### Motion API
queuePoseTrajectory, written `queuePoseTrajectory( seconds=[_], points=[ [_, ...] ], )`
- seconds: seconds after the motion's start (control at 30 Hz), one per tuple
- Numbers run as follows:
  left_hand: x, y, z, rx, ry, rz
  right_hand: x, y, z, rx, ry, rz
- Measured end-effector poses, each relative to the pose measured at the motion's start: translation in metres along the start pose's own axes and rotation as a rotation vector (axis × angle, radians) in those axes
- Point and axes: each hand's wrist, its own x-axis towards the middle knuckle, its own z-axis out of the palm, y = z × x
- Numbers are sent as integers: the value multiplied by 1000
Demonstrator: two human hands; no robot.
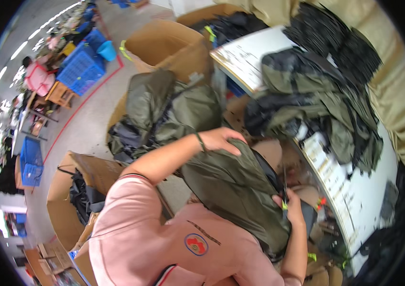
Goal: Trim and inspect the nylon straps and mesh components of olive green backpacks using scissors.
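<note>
An olive-green fabric bag (233, 183) with a dark edge lies across my lap, slack and creased. At its upper end my left hand (222, 141) is closed over the edge, thumb on the near side of the cloth. My right hand (292, 206) is closed at the bag's dark right side, beside a small yellow-green tab (284, 206). A thin dark piece rises from its fingers; whether it is a tool or part of the bag I cannot tell.
More olive-green bags (174, 107) are heaped ahead on the left. On the right, a white table (324, 164) carries olive and black bags (312, 95) and a stack of black pieces (329, 38). Cardboard boxes (164, 40) stand ahead; another open box (62, 190) is left.
</note>
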Motion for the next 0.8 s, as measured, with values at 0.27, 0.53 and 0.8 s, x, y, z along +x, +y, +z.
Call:
queuePoseTrajectory(
  seconds=[0.27, 0.53, 0.8],
  points=[
    [22, -3, 23, -171, -40, -38, 22, -42, -16, -303, 97, -28],
    [14, 0, 30, -60, -4, 7, 43, -95, -1, -529, -10, -152],
    [13, -7, 31, -68, 0, 61, 47, -101, 6, -605, -11, -225]
  ],
)
